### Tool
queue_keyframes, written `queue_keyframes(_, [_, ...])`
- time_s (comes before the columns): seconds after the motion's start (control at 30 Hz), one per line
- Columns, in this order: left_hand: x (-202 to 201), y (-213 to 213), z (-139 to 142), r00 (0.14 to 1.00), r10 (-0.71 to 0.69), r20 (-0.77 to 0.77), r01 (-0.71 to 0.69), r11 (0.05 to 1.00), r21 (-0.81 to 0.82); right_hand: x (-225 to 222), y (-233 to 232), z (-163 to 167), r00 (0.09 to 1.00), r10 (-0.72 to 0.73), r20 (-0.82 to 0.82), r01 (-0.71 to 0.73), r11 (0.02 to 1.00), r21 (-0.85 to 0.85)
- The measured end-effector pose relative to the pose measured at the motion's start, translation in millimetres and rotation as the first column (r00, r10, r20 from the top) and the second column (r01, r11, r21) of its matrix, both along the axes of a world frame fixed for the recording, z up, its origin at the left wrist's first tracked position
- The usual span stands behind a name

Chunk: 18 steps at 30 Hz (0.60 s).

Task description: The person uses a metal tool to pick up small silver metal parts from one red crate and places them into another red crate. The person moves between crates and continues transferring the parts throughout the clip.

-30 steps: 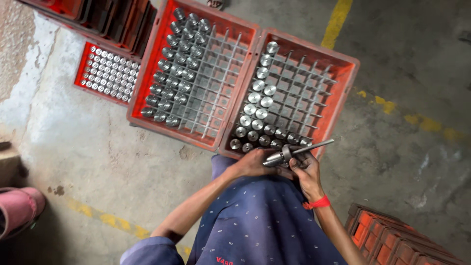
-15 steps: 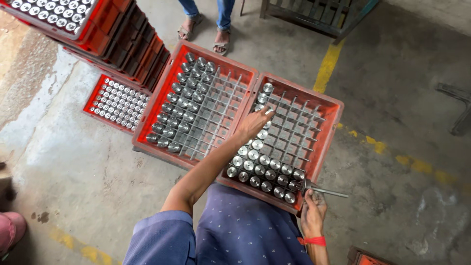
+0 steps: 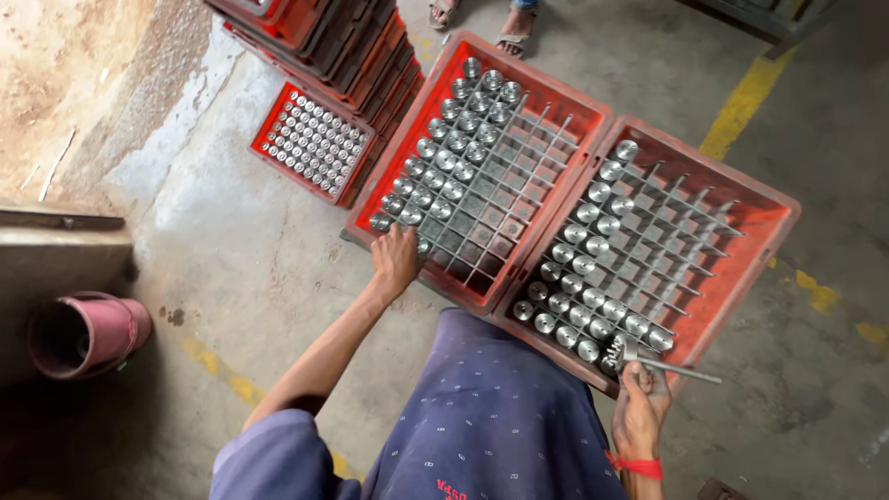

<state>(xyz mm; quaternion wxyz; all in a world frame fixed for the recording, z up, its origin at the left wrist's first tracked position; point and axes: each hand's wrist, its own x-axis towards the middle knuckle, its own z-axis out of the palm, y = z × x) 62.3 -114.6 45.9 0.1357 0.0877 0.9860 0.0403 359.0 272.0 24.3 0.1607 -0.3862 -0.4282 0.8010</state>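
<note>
Two red plastic crates with metal grid dividers sit side by side on the floor. The left crate (image 3: pixel 593 116) and the right crate (image 3: pixel 769 222) each hold several shiny metal cylinders (image 3: pixel 444 162) standing in grid cells. My left hand (image 3: pixel 396 259) rests on the near corner of the left crate, fingers over a cylinder there. My right hand (image 3: pixel 641 407) grips a thin metal rod tool (image 3: pixel 671 367) at the near edge of the right crate, its tip close to the cylinders.
A smaller red crate (image 3: pixel 269 120) full of small metal parts lies on the floor at left, beside a stack of red crates (image 3: pixel 324 28). A pink pipe (image 3: pixel 83 333) lies at far left. Another person's sandalled feet (image 3: pixel 514 42) stand beyond the crates. Yellow floor lines run at right.
My left hand has moved from the right crate's middle to the near corner of the left crate. My right hand keeps the rod tool at the right crate's near edge.
</note>
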Motion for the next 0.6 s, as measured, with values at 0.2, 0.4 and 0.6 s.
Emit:
queue_keyframes(0.2, [-15,8,5,0.996,-0.071,0.044,0.073,0.997,-0.04,-35,-20,8,0.994,0.101,-0.044,-0.101,0.995,-0.009])
queue_keyframes(0.4, [-20,-57,104,0.975,-0.132,-0.178,0.221,0.669,0.709,-17,-30,21,0.991,0.082,0.107,-0.078,0.996,-0.046])
queue_keyframes(0.6, [12,66,56,0.877,-0.062,0.477,-0.452,0.234,0.861,-47,-42,27,0.957,0.254,0.143,-0.257,0.966,0.007])
